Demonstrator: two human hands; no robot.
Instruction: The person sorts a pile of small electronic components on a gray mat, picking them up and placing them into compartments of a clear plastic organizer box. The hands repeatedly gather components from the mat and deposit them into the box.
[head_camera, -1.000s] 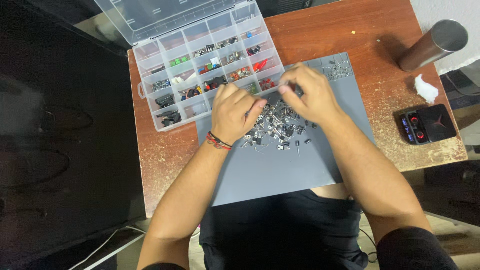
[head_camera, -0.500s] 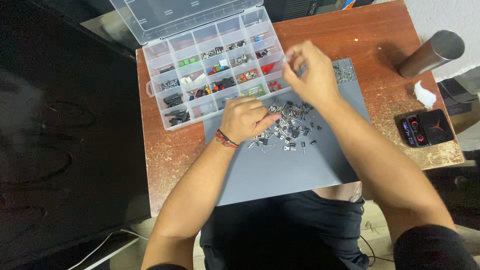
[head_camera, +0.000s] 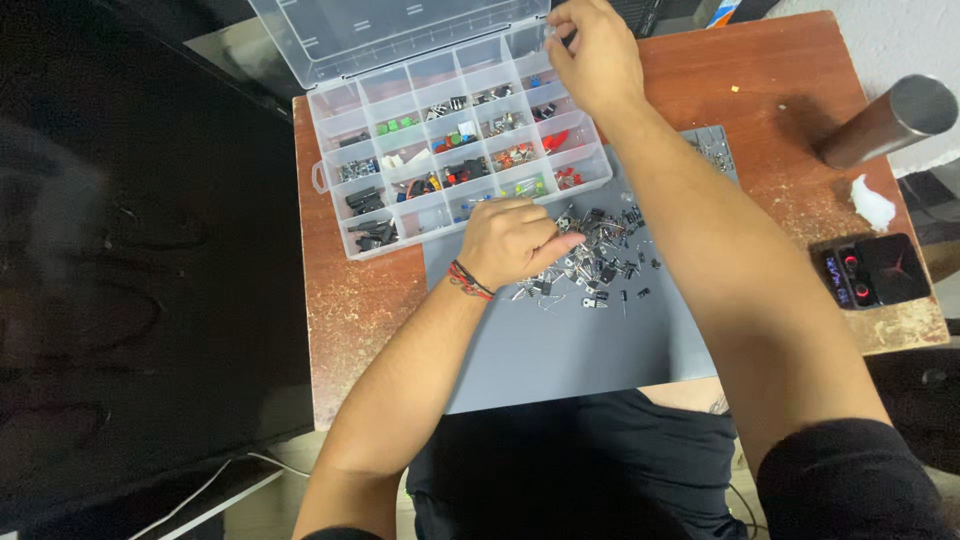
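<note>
Sorting small electronic parts into a compartment box looks like the work in hand, judged from how things lie. Nearest the person, a grey mat (head_camera: 560, 350) covers the front of the reddish-brown table (head_camera: 340, 300). On the mat's far half lies a loose pile of small parts (head_camera: 595, 255), dark bodies with metal legs. The left hand (head_camera: 510, 240) rests at the pile's left edge, fingers curled in and thumb pressed toward the forefinger; whether it pinches a part I cannot tell. A red and black band circles that wrist.

Beyond the mat stands the clear plastic organiser box (head_camera: 460, 150), lid thrown back, its cells holding green, red, black and white pieces. The right hand (head_camera: 595, 50) reaches over the box's far right corner, fingertips drawn together as if holding something tiny, though the piece itself is too small to make out.

Off to the right sit a small black device (head_camera: 875, 270), a scrap of white tissue (head_camera: 870, 203) and a metal cylinder (head_camera: 885, 120).

The step appears to be a drop into a far cell; that calls for matching the right cell and letting go cleanly inside its walls.
</note>
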